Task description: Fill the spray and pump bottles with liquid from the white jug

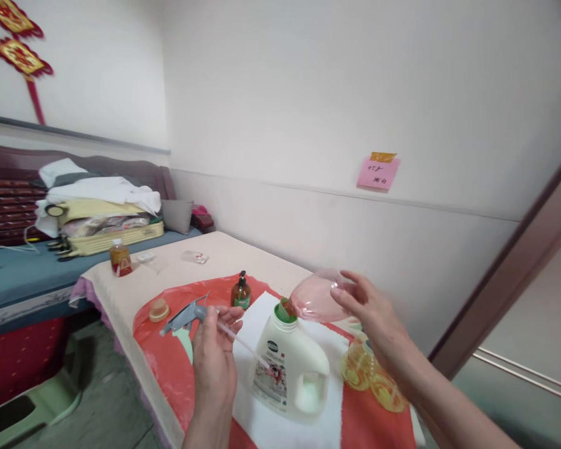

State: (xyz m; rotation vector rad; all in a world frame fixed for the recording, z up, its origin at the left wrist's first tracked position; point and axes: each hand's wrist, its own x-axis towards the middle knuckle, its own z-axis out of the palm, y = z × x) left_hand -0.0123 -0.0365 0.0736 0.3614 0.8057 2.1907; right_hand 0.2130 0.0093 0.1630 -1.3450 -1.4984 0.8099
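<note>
My left hand (214, 355) is closed round the grey trigger spray head (185, 315), whose thin clear dip tube (240, 340) slants down to the right across the front of a jug. In my right hand (371, 305) is a clear pink bottle (315, 296), tipped nearly onto its side with its neck pointing left. That neck meets the green-rimmed mouth of the white detergent jug (292, 368); how far it reaches in is hidden. The jug stands upright on a white sheet (327, 415), its label facing me and its handle to the right.
Behind my left hand stands an amber pump bottle (241, 293). A round tan cap (159, 310) lies on the red sheet (161, 355). Yellow clear containers (358, 368) sit under my right forearm. At the table's far left is an amber bottle (120, 259); the wall (336, 224) borders the table.
</note>
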